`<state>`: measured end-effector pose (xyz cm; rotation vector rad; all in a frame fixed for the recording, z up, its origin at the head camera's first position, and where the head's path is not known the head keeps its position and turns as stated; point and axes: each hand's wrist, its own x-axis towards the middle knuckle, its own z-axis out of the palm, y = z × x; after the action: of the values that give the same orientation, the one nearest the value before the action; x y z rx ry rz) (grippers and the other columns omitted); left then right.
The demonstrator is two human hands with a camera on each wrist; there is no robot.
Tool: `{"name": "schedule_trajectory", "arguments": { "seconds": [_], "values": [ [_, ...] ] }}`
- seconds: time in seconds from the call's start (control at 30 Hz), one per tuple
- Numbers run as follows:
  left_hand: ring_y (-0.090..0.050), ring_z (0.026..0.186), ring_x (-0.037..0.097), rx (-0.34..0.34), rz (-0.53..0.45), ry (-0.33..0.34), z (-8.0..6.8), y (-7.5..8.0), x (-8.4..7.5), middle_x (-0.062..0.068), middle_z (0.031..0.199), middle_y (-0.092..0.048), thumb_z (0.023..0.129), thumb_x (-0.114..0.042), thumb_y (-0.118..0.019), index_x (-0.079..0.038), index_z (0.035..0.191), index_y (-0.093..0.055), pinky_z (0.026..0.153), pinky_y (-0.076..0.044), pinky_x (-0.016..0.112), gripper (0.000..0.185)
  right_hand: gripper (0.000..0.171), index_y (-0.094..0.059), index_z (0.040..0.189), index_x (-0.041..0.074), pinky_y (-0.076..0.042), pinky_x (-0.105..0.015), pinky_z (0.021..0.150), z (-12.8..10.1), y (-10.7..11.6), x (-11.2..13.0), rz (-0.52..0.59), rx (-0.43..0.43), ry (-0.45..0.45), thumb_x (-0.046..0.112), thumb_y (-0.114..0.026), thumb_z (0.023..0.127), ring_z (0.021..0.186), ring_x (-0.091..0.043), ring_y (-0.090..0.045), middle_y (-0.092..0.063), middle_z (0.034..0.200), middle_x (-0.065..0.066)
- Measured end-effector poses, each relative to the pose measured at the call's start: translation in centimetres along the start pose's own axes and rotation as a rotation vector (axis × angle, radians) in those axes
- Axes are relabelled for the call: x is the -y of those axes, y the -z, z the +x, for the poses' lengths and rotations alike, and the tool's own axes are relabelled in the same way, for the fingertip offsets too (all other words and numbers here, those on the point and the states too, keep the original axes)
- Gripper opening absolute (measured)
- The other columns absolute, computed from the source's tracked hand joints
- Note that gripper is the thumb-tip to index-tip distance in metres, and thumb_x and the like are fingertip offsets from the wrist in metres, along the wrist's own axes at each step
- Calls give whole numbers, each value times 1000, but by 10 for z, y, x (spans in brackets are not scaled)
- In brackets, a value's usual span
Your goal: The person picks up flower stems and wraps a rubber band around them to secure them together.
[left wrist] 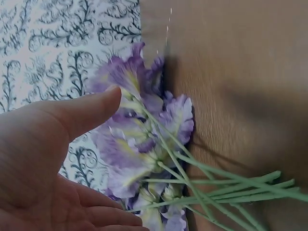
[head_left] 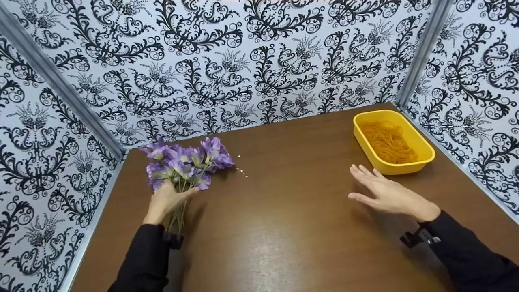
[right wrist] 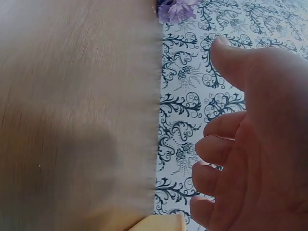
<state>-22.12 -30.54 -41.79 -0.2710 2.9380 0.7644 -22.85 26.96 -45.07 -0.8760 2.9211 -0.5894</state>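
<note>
A bunch of purple artificial flowers [head_left: 186, 162] with green stems lies on the brown table [head_left: 284, 227] at the left. My left hand [head_left: 174, 194] rests on the stems just below the blooms. In the left wrist view that hand [left wrist: 43, 163] is spread, thumb out, with the flowers [left wrist: 139, 139] and stems [left wrist: 231, 187] lying beyond the palm, not clasped. My right hand [head_left: 377, 188] hovers flat over the table, fingers straight, holding nothing. It is just in front of a yellow tray [head_left: 399, 168]. The right wrist view shows this hand [right wrist: 255, 120] empty.
The yellow tray holds a heap of orange rubber bands [head_left: 387, 142] and stands at the back right corner. Black-and-white patterned walls [head_left: 243, 61] close the table on three sides. A few tiny pale specks [head_left: 242, 172] lie right of the flowers.
</note>
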Motion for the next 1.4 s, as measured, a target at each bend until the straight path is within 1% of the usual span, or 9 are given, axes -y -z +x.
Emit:
{"name": "schedule_trajectory", "arguments": {
  "seconds": [0.1, 0.17, 0.27, 0.4, 0.53, 0.67, 0.83, 1.1, 1.4],
  "values": [
    [-61, 80, 37, 10, 10, 22, 9, 1, 1, 29, 95, -60, 83, -68, -69, 9, 100, -56, 70, -49, 46, 79, 82, -31, 155, -2, -16, -60, 119, 2, -1, -2, 10, 16, -10, 55, -53, 101, 150, -41, -22, -26, 162, -20],
    [-54, 68, 27, 17, 17, 38, 14, 1, 1, 12, 76, -51, 83, -65, -71, -5, 80, -49, 63, -43, 39, 64, 83, -31, 155, -2, -16, -61, 119, 2, -2, -3, 16, 24, -13, 56, -53, 100, 150, -41, -21, -26, 162, -21],
    [-46, 62, 21, 45, 28, 63, 21, -1, 1, 3, 70, -38, 82, -63, -73, -13, 71, -39, 61, -38, 35, 61, 85, -30, 155, -2, -17, -62, 118, 2, -3, -3, 19, 37, -18, 58, -53, 99, 150, -41, -21, -26, 162, -21],
    [-50, 70, 24, 66, 26, 101, 25, -7, -2, 11, 80, -52, 78, -63, -77, -8, 77, -46, 65, -44, 38, 63, 86, -30, 155, -2, -17, -62, 118, 3, -5, -3, 21, 49, -18, 59, -53, 99, 149, -42, -22, -26, 161, -22],
    [-58, 83, 31, 61, 45, 138, 28, -11, -5, 24, 102, -62, 74, -68, -78, 4, 97, -59, 73, -50, 46, 77, 87, -30, 155, -4, -17, -63, 117, 3, -7, -2, 36, 60, -15, 59, -54, 99, 149, -43, -22, -26, 161, -23],
    [-64, 97, 40, 56, 52, 154, 35, -14, -2, 32, 120, -62, 71, -73, -77, 9, 116, -62, 85, -53, 55, 94, 87, -30, 154, -5, -17, -64, 117, 5, -10, -2, 50, 72, -14, 58, -54, 99, 149, -43, -21, -25, 161, -24],
    [-57, 115, 50, 50, 56, 194, 37, -14, 0, 36, 137, -52, 73, -71, -76, 10, 134, -54, 93, -48, 61, 104, 89, -30, 154, -6, -15, -64, 117, 8, -13, -6, 41, 54, -10, 59, -55, 98, 150, -44, -19, -25, 161, -24],
    [-65, 100, 42, -2, 91, 231, 42, -17, 2, 34, 127, -59, 71, -75, -75, 9, 121, -62, 84, -53, 55, 98, 91, -25, 156, -5, -10, -63, 119, 20, -23, -19, 119, 88, -48, 60, -54, 98, 151, -42, -11, -18, 163, -24],
    [-63, 106, 44, -13, 112, 273, 55, -19, 2, 37, 130, -56, 72, -70, -78, 12, 130, -56, 85, -54, 53, 103, 91, -22, 157, -4, -10, -62, 119, 29, -31, -23, 186, 141, -70, 58, -54, 99, 151, -42, -11, -15, 163, -26]
  ]
}}
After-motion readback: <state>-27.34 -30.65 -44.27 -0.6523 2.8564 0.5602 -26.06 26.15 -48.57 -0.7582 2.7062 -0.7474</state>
